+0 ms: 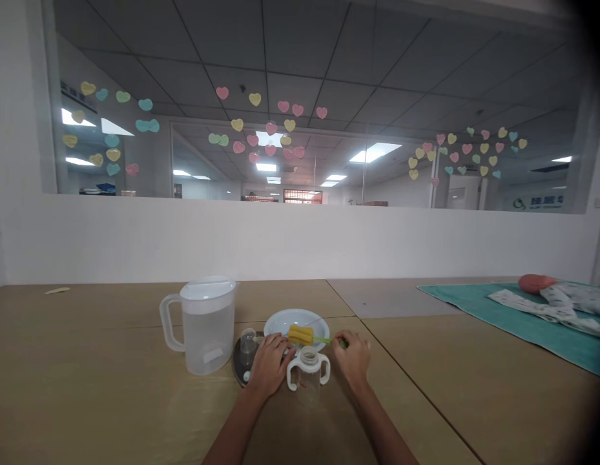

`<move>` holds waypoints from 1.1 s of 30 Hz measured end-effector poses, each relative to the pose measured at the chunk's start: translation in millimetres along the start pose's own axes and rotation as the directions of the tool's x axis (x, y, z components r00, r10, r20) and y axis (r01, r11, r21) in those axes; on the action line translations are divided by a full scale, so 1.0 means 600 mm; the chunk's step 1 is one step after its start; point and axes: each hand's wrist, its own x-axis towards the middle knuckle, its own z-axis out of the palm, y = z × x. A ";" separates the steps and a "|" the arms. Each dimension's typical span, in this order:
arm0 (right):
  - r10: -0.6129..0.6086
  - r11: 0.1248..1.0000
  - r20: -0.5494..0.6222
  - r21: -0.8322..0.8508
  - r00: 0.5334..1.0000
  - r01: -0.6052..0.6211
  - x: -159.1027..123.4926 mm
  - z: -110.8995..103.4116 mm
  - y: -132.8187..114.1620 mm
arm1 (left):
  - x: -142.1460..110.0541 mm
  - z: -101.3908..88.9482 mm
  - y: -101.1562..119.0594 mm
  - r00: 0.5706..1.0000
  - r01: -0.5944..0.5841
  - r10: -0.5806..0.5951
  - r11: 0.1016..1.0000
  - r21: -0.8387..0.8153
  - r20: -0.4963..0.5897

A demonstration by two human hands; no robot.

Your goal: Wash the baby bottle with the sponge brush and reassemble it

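My right hand is closed around the green handle of a bottle brush with a yellow sponge head. The sponge is over the white bowl, pointing left. My left hand lies palm down over the right side of a dark round tray, fingers stretched forward and thumb apart; what is beneath it is hidden. Between my hands stands a clear baby bottle, upright and uncapped, with a white two-handled holder around its neck. A clear dome-shaped cap and small white parts sit on the tray.
Left of the tray stands a large translucent lidded pitcher with water in it. At the far right a teal mat bears patterned baby clothes and a reddish-pink rounded object. A white wall with a window rises behind the table.
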 end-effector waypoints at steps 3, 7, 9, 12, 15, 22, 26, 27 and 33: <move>0.068 0.997 0.037 0.045 0.997 -0.070 0.001 0.000 0.002 | 0.002 0.001 0.000 0.999 0.018 -0.018 1.000 -0.007 0.035; 0.159 0.982 0.139 0.076 0.978 -0.170 0.004 -0.005 0.001 | 0.004 -0.005 0.005 0.996 0.024 -0.020 0.998 -0.055 0.084; 0.190 0.976 0.188 0.071 0.964 -0.206 0.006 -0.009 -0.002 | 0.004 -0.006 0.007 0.997 0.026 -0.021 0.998 -0.063 0.077; 0.221 0.969 0.218 0.060 0.950 -0.240 0.008 -0.013 -0.005 | 0.003 -0.005 0.007 0.999 0.023 -0.022 0.999 -0.048 0.034; 0.252 0.958 0.216 0.078 0.943 -0.274 0.008 -0.012 -0.005 | 0.002 -0.001 0.006 1.000 0.021 -0.021 0.999 -0.045 -0.001; 0.324 0.922 0.179 0.158 0.929 -0.353 0.008 -0.008 0.003 | 0.000 0.006 -0.001 0.993 0.032 -0.042 0.995 -0.093 -0.106; 0.434 0.830 0.190 0.296 0.881 -0.473 0.012 -0.009 0.008 | 0.005 0.010 -0.009 0.962 0.051 -0.090 0.987 -0.153 -0.259; 0.444 0.802 0.198 0.347 0.874 -0.486 0.013 -0.009 0.008 | 0.007 0.010 -0.011 0.947 0.057 -0.109 0.983 -0.177 -0.302; 0.253 0.778 0.228 0.530 0.940 -0.337 0.008 -0.003 -0.002 | 0.011 0.005 -0.018 0.847 0.085 -0.222 0.953 -0.290 -0.483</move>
